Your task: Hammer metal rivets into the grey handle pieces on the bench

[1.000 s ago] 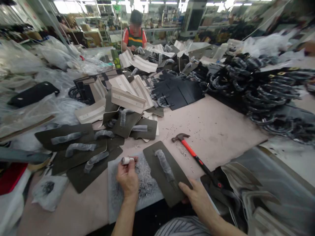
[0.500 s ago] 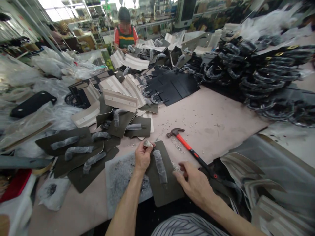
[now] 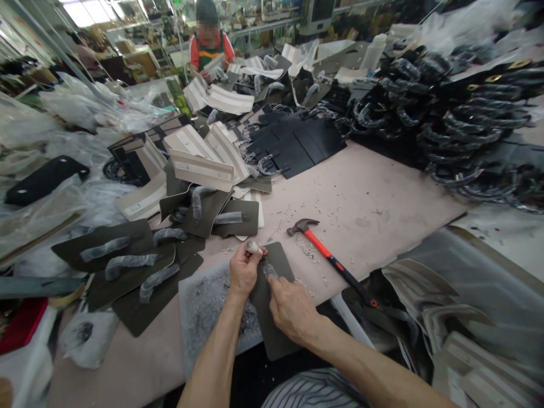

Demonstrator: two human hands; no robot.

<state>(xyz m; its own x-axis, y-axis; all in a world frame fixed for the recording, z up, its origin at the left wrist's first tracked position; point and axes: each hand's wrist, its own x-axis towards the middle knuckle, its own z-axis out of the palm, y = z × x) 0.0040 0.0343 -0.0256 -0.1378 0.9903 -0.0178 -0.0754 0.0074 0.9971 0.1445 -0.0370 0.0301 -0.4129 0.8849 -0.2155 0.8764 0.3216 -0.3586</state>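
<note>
Pinched upright in my left hand point(image 3: 243, 273) is a short pale cylinder point(image 3: 254, 247), its lower end near the top of a dark olive panel point(image 3: 281, 259). That panel bears a handle point(image 3: 269, 268) wrapped in clear plastic. My right hand point(image 3: 294, 310) lies over the panel with fingers curled, the fingertips at the wrapped handle; whatever they may hold is hidden. Under the panel's left side is a worn, speckled pale board point(image 3: 199, 317). A claw hammer point(image 3: 325, 252) with a red and black handle rests to the right of the panel.
Small metal bits point(image 3: 306, 249) are scattered near the hammer head. More olive panels point(image 3: 144, 266) with wrapped handles lie at left, beige pieces point(image 3: 202, 164) behind them. Black parts with wrapped handles point(image 3: 463, 130) are piled at back right. Another person point(image 3: 210, 48) works across the table.
My right hand has moved left from beside the small metal bits onto the panel, covering much of the wrapped handle. My left hand still pinches the pale cylinder in about the same place.
</note>
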